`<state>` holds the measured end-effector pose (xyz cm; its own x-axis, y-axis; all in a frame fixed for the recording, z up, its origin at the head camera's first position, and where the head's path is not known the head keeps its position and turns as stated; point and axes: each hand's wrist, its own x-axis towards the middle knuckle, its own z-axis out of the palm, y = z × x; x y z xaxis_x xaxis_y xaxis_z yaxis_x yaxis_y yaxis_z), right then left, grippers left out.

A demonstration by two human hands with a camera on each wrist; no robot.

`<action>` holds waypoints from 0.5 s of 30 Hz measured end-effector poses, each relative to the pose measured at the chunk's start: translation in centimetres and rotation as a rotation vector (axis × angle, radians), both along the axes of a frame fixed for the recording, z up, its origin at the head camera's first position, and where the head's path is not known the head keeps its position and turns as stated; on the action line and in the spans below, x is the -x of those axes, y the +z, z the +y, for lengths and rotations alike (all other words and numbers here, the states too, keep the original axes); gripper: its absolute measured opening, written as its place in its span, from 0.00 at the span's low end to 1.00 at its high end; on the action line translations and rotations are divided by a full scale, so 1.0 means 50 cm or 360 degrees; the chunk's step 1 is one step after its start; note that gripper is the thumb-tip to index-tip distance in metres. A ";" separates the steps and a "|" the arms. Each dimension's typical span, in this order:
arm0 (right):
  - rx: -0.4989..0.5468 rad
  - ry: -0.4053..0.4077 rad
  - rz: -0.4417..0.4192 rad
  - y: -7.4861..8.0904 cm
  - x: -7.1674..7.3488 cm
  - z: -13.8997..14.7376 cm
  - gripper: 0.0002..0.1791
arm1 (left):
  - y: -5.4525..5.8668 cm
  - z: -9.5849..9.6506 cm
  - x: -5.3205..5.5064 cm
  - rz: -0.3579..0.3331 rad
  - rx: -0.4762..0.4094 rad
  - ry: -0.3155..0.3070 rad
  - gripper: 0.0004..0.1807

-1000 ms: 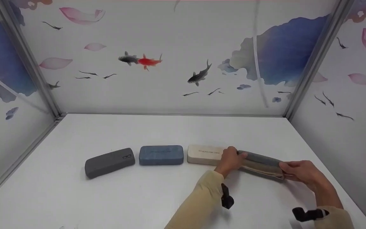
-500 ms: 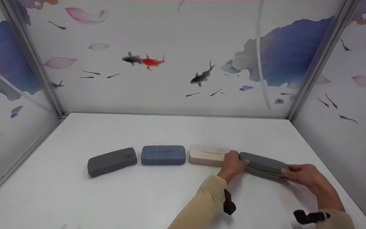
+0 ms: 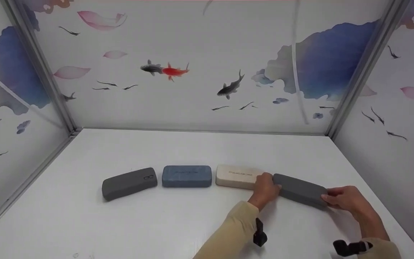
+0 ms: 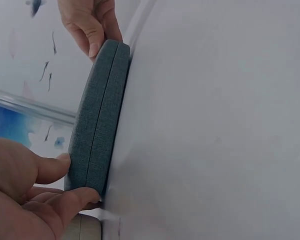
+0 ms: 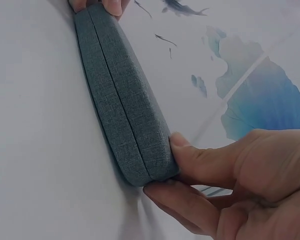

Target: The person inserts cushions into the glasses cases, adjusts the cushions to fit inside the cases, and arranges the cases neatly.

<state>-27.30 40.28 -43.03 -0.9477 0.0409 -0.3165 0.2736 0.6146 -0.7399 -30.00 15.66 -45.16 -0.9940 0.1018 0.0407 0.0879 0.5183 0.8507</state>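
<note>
A dark grey glasses case [image 3: 300, 190] lies slanted at the right end of a row, its lid down; in the right wrist view the case [image 5: 117, 95] shows only a thin seam between lid and base. My left hand [image 3: 266, 190] pinches its left end between thumb and fingers, close beside the cream glasses case [image 3: 236, 176]. At the other end my right hand [image 3: 347, 199] holds the corner, thumb on the lid and fingers lower down. The left wrist view shows both hands on the grey case [image 4: 97, 120].
Further left along the white table [image 3: 149, 226] are a blue glasses case [image 3: 187, 176] and another grey case [image 3: 129, 184] with a small glasses print. Printed panels with fish and petals [image 3: 192, 104] stand at the back and both sides.
The right-hand grey case stood ajar with a brown lining showing; its lid has come down and the lining is out of sight. Both hands have stayed at its ends.
</note>
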 end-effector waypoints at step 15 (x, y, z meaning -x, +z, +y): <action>-0.0361 0.0152 0.0008 0.045 -0.016 -0.064 0.46 | 0.009 -0.051 -0.033 0.0278 -0.0089 -0.0212 0.13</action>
<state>-26.51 37.09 -40.77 -0.9523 0.0204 -0.3046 0.2027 0.7883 -0.5810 -28.35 13.09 -44.71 -0.9493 0.2244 0.2201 0.3007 0.4447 0.8437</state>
